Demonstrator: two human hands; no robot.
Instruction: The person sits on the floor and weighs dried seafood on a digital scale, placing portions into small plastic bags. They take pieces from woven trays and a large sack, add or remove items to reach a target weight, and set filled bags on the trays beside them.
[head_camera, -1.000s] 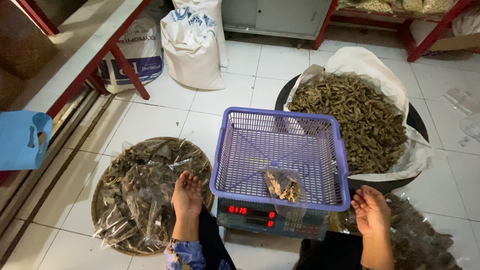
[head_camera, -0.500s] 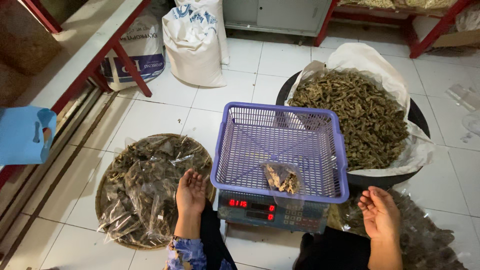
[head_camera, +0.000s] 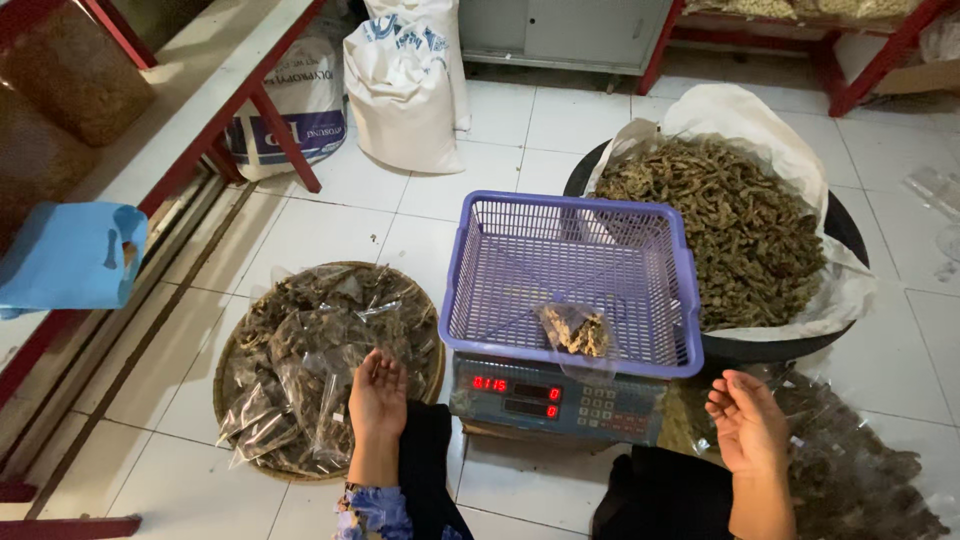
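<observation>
Small clear bag (head_camera: 577, 331) of dried pieces rests in the purple basket (head_camera: 570, 280) on the digital scale (head_camera: 555, 397).
Both hands have drawn back, palms up, fingers loosely open and empty — left hand (head_camera: 377, 393) over the woven tray (head_camera: 235, 385), right hand (head_camera: 745, 425) beside the scale — leaving the bag to be weighed.

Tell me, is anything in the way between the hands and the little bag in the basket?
Only the front wall of the purple basket. The small bag lies inside the basket, just behind that wall, on the scale. The left hand and right hand rest open and empty on each side of the scale, with nothing above the basket.
</observation>
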